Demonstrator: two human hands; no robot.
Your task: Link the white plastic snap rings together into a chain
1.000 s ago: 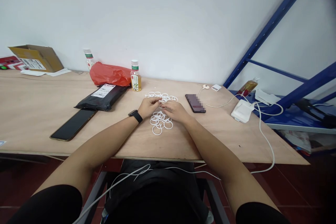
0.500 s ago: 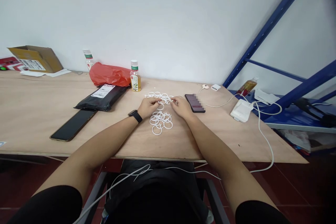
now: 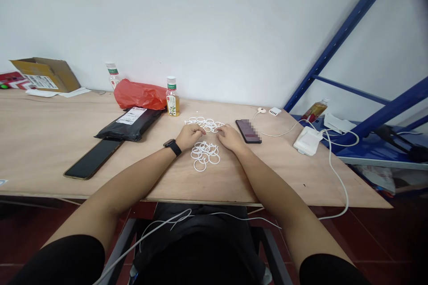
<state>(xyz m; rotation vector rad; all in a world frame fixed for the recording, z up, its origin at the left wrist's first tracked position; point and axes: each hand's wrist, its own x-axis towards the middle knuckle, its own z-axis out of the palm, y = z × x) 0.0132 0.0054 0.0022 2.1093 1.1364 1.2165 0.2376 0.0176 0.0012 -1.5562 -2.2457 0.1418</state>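
On the wooden table lie two groups of thin white plastic rings with small tabs. The far group is right at my fingertips, while the near group lies between my wrists. My left hand, with a black watch on its wrist, rests at the left of the far rings. Its fingers are curled together, and anything between them is too small to make out. My right hand is at the right side of the same rings, fingers bent and tips close to the ring edges. I cannot tell what those tips hold.
A phone lies right of my right hand. To the left are a black parcel, a larger phone, a red plastic bag and a drink bottle. A white charger with cables sits at the right.
The single ring that hung below the far group, between my hands, no longer shows there; the far group reaches slightly farther right. Both hands have barely shifted. The near group is unchanged.
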